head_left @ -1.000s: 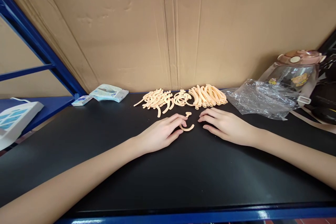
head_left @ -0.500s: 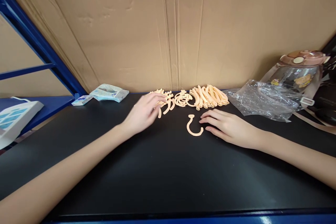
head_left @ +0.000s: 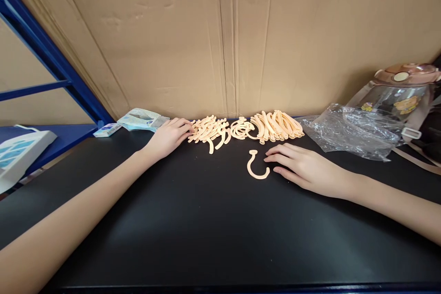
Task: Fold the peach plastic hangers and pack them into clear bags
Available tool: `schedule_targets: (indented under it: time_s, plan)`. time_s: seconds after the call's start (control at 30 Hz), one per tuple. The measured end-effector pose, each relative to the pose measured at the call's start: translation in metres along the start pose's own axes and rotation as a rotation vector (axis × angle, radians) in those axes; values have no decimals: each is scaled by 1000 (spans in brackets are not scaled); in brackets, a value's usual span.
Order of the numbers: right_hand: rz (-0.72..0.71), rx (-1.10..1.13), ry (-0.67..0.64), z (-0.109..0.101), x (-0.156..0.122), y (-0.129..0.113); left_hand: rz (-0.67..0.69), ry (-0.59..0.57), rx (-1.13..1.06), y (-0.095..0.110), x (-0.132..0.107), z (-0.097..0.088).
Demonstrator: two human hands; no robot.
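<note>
My left hand [head_left: 168, 137] lies at the left edge of a loose pile of peach-coloured curved pieces [head_left: 208, 129]. Its fingers are bent a little and apart, the tips at the pile, and nothing shows in its grasp. A single peach hook-shaped piece [head_left: 252, 169] with a short crossbar at its top lies flat on the black table [head_left: 193, 220]. Just to the right of that hook rests my right hand [head_left: 298, 165], fingers spread and empty. Behind them are a small heap of ring-like curved pieces [head_left: 240, 128] and a row of stacked curved pieces [head_left: 277, 126].
Crumpled clear plastic [head_left: 354, 131] lies at the right, before a strapped bottle [head_left: 396, 94]. A blue-white packet [head_left: 141, 119] and a small box [head_left: 106, 130] sit at the back left. Cardboard [head_left: 165, 46] stands behind; a blue metal frame [head_left: 55, 50] is at the left.
My left hand has moved left, from over the loose pile to its left edge, uncovering more pieces. My right hand and the single hook stay in about the same place.
</note>
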State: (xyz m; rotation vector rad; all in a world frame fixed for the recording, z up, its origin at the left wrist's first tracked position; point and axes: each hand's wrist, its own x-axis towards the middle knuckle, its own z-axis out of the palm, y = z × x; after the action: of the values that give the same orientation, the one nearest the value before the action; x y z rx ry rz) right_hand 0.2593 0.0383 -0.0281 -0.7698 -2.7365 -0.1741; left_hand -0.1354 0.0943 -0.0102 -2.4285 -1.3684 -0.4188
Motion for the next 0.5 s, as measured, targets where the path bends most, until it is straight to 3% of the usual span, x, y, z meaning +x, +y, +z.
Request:
schedule_targets:
  time_s: [0.1,0.33,0.5]
  plan:
    - [-2,1,2,0,0,0,-98,73,18,6,2,-2]
    - [4,25,36,0,1,-1,-453,373,32,15,1,-16]
    - [2,30,47,1,0,-1,-514,457,35,18,2,-23]
